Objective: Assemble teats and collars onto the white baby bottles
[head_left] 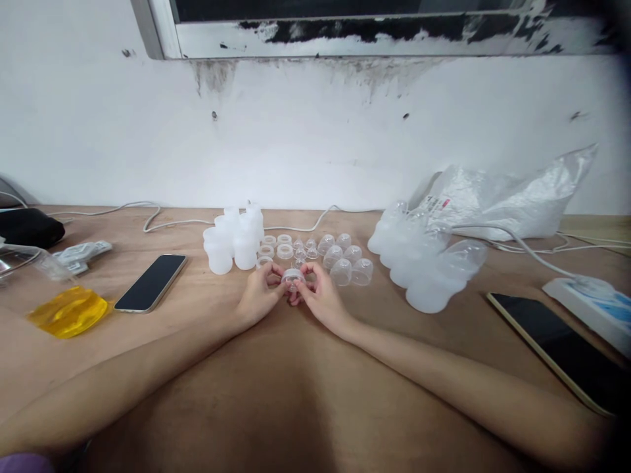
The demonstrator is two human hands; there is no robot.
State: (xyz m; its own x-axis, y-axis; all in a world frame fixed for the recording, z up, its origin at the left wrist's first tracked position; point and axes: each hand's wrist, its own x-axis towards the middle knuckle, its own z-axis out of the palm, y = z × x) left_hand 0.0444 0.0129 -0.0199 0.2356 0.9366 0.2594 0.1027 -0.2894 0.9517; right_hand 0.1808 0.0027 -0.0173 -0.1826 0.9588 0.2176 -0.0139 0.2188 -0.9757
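Note:
Both hands meet above the table, holding a clear bottle collar ring (pixel 294 275) between fingertips. My left hand (pixel 263 289) pinches its left side and my right hand (pixel 320 292) its right side. A clear part shows below the ring, perhaps a nipple, mostly hidden by fingers. Just beyond lie two columns of similar collar rings (pixel 284 251), several small clear nipples (pixel 310 251) and several clear dome caps (pixel 341 271). Frosted white bottles (pixel 220 253) without caps stand at the left. Capped frosted bottles (pixel 428 289) stand in a group at the right.
A phone (pixel 150 284) and a yellow packet (pixel 71 311) lie at left, near a black pouch (pixel 32 227). At right are a larger phone or tablet (pixel 557 348), a white box (pixel 591 305) and a plastic bag (pixel 517 197). A white cable (pixel 308 229) runs along the wall.

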